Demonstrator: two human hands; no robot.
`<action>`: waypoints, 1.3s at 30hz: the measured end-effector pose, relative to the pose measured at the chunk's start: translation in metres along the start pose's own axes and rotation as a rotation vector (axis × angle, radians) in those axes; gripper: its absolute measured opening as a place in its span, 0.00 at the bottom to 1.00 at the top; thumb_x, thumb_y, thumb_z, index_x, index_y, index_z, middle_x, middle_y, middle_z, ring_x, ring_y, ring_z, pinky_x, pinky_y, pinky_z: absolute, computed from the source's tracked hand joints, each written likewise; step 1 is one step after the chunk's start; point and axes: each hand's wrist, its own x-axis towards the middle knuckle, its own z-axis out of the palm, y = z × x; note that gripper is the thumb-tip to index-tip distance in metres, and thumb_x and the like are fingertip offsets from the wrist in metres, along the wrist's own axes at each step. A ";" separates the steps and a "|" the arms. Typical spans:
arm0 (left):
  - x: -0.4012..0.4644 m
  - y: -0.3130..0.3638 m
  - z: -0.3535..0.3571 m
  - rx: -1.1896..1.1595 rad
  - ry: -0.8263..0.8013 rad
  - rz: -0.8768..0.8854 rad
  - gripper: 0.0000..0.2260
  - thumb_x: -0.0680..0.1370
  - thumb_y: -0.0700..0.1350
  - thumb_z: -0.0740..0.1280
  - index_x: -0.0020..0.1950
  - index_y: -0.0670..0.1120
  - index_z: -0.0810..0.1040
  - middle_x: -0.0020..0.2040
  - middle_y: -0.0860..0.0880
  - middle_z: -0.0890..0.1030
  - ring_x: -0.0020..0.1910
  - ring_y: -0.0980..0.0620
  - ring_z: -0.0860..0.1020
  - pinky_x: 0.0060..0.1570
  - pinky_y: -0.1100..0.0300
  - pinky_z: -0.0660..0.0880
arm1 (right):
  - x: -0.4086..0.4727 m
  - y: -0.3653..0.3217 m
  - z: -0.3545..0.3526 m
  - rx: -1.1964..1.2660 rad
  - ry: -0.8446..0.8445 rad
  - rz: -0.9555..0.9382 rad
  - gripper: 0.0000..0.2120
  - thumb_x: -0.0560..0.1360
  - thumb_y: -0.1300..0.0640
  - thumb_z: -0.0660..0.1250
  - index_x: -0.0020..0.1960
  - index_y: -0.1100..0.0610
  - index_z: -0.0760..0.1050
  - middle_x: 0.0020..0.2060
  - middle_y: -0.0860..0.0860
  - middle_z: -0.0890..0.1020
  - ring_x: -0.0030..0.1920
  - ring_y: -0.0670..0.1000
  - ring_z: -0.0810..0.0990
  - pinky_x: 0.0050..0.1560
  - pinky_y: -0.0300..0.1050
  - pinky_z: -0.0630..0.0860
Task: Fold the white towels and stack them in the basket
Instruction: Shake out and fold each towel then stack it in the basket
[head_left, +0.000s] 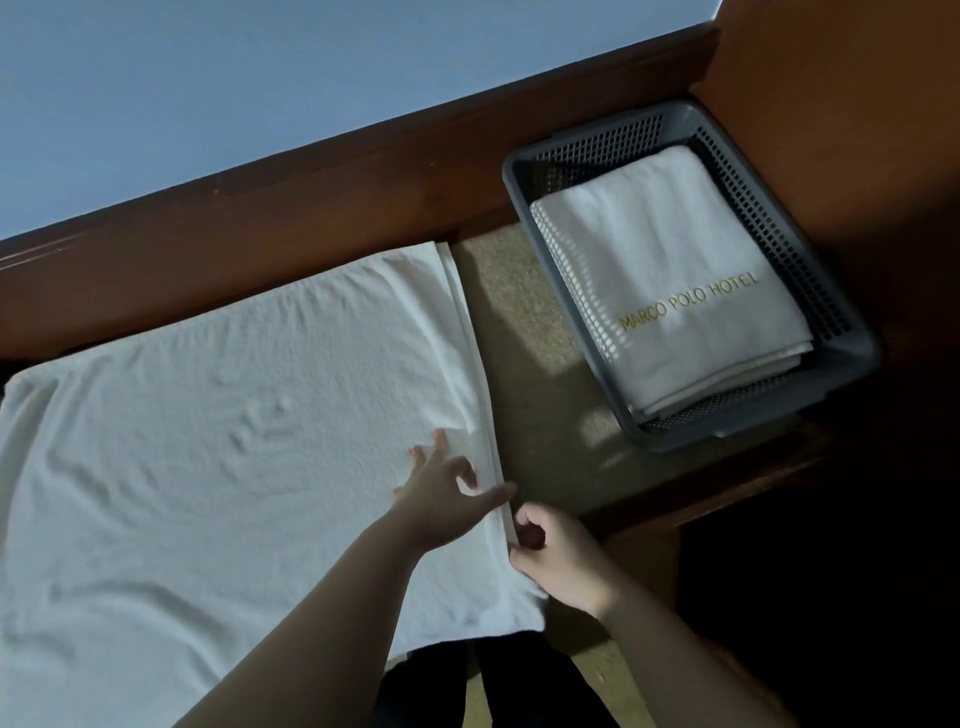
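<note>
Right hand (553, 558) sits nearest, fingers curled, pinching the right edge of the spread towel (234, 441) by its near corner. Left hand (441, 493) lies flat on the same edge just beyond, fingers spread, gripping nothing. The towel's long axis runs leftward from both hands. The basket (852, 343), folded towel (670, 280) inside, stands well right.

Open counter (524, 332) separates towel (234, 441) from basket (852, 358) (half-filled).
</note>
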 end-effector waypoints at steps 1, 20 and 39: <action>-0.001 0.001 0.003 0.037 -0.001 -0.002 0.19 0.73 0.71 0.70 0.44 0.56 0.75 0.86 0.51 0.41 0.83 0.39 0.38 0.75 0.26 0.56 | -0.003 0.003 0.004 -0.024 0.019 -0.001 0.07 0.76 0.57 0.72 0.45 0.50 0.74 0.39 0.48 0.81 0.38 0.45 0.79 0.44 0.41 0.76; -0.006 0.022 0.006 -0.222 -0.033 -0.075 0.12 0.74 0.67 0.68 0.54 0.69 0.84 0.85 0.55 0.37 0.81 0.43 0.29 0.76 0.25 0.45 | -0.030 0.099 0.000 0.064 0.193 0.311 0.05 0.82 0.60 0.65 0.50 0.52 0.70 0.40 0.50 0.78 0.36 0.42 0.75 0.40 0.42 0.72; -0.099 -0.091 0.084 0.301 0.352 -0.030 0.29 0.79 0.58 0.68 0.80 0.66 0.63 0.84 0.46 0.50 0.82 0.41 0.53 0.78 0.40 0.60 | -0.044 0.096 0.050 0.087 0.561 0.020 0.17 0.72 0.45 0.77 0.54 0.36 0.71 0.56 0.43 0.70 0.50 0.43 0.78 0.49 0.43 0.80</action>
